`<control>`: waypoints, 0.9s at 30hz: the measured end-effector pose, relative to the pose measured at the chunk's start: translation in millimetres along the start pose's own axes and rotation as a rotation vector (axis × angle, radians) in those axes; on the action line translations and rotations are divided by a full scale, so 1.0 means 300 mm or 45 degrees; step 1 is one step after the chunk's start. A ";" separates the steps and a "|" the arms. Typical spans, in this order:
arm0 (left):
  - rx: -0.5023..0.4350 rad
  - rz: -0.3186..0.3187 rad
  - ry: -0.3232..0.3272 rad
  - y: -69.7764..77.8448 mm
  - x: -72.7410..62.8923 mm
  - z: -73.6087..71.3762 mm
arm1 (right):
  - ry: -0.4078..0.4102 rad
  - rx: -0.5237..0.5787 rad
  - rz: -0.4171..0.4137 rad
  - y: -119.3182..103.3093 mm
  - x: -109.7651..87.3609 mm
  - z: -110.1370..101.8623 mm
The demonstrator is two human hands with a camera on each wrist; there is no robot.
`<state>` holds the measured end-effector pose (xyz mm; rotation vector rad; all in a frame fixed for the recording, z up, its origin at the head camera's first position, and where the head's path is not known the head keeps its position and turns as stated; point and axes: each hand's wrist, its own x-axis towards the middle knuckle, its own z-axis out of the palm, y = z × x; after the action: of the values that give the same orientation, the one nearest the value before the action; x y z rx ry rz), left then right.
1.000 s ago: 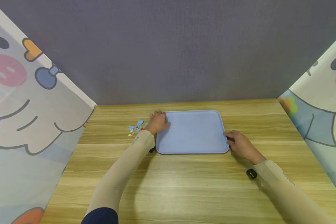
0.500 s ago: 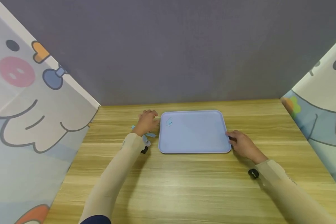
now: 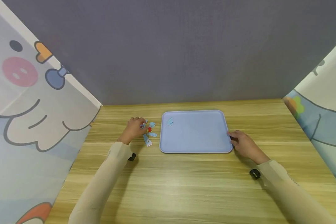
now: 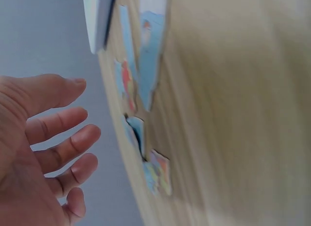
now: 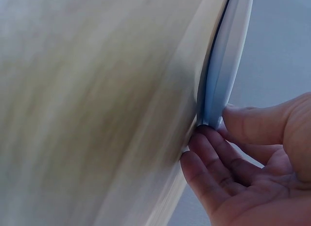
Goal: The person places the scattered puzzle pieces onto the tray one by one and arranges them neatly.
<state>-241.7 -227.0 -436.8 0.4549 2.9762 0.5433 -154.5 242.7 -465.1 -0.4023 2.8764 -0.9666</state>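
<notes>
My left hand (image 3: 133,130) hovers at the left side of a small group of puzzle pieces (image 3: 147,140), flat, light blue and printed. In the left wrist view its fingers (image 4: 73,143) are relaxed and spread, with nothing between them. One piece with a red patch (image 3: 149,129) lies beside the thumb; others are partly hidden by the hand. A pale blue tray (image 3: 196,133) lies to the right, bearing a single light blue piece (image 3: 170,121) in its far left corner. My right hand (image 3: 245,146) pinches the tray's right rim, thumb on top and fingertips at its underside.
Wood-grain table (image 3: 184,186) surrounds the tray. A grey panel (image 3: 190,53) rises along the back edge, and cartoon-printed side walls (image 3: 30,109) stand at left and right. A black wrist strap (image 3: 254,174) shows at the right sleeve.
My left hand has moved left off the tray to above the loose pieces, leaving a light blue piece uncovered in the tray's corner. The right hand keeps its hold on the rim.
</notes>
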 end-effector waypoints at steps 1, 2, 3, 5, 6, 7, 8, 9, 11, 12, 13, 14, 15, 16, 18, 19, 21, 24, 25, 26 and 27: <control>0.015 -0.004 -0.004 -0.006 -0.004 0.003 | 0.001 0.000 0.001 0.000 0.000 0.000; 0.030 -0.012 -0.012 -0.012 -0.007 0.006 | 0.001 -0.001 0.000 0.001 0.000 0.000; 0.042 -0.016 -0.018 -0.018 -0.011 0.008 | 0.002 -0.002 -0.003 0.001 0.001 0.000; 0.059 -0.021 -0.028 -0.028 -0.016 0.015 | 0.002 -0.005 -0.009 0.001 0.001 0.000; 0.067 -0.020 -0.033 -0.032 -0.016 0.020 | 0.003 -0.008 -0.012 0.001 0.001 0.000; 0.075 -0.018 -0.040 -0.035 -0.017 0.025 | 0.004 -0.009 -0.016 0.002 0.001 0.001; 0.079 -0.018 -0.049 -0.038 -0.016 0.030 | 0.005 -0.011 -0.020 0.002 0.001 0.001; 0.084 -0.013 -0.054 -0.041 -0.015 0.035 | 0.007 -0.013 -0.022 0.002 0.001 0.001; 0.090 -0.017 -0.070 -0.044 -0.010 0.047 | 0.011 -0.015 -0.027 0.003 0.001 0.001; 0.090 -0.022 -0.076 -0.045 -0.007 0.052 | 0.012 -0.016 -0.029 0.003 0.002 0.002; 0.094 -0.027 -0.084 -0.044 -0.003 0.057 | 0.012 -0.016 -0.028 0.004 0.002 0.002; 0.093 -0.035 -0.092 -0.043 0.001 0.063 | 0.011 -0.015 -0.025 0.004 0.001 0.001; 0.093 -0.041 -0.095 -0.042 0.005 0.067 | 0.009 -0.014 -0.022 0.004 0.001 0.001; 0.098 -0.049 -0.097 -0.040 0.009 0.071 | 0.008 -0.011 -0.020 0.003 0.001 0.001; 0.104 -0.056 -0.094 -0.033 0.015 0.076 | 0.004 -0.009 -0.015 0.002 0.001 0.000; 0.103 -0.059 -0.092 -0.028 0.018 0.077 | 0.002 -0.009 -0.014 0.002 0.001 0.000; 0.102 -0.068 -0.086 -0.019 0.022 0.078 | 0.002 -0.009 -0.012 0.002 0.000 -0.001; 0.094 -0.080 -0.090 -0.007 0.026 0.077 | 0.004 -0.008 -0.012 0.000 0.001 -0.002; 0.096 -0.081 -0.093 -0.004 0.027 0.077 | 0.004 -0.006 -0.011 -0.001 0.001 -0.002; 0.097 -0.083 -0.095 -0.002 0.029 0.078 | 0.005 -0.005 -0.012 -0.002 0.001 -0.003; 0.098 -0.083 -0.098 0.000 0.031 0.078 | 0.006 -0.004 -0.011 -0.004 0.001 -0.003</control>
<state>-247.5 -216.5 -458.8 0.3740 2.9339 0.3975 -154.7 242.4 -463.6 -0.4143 2.8830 -0.9653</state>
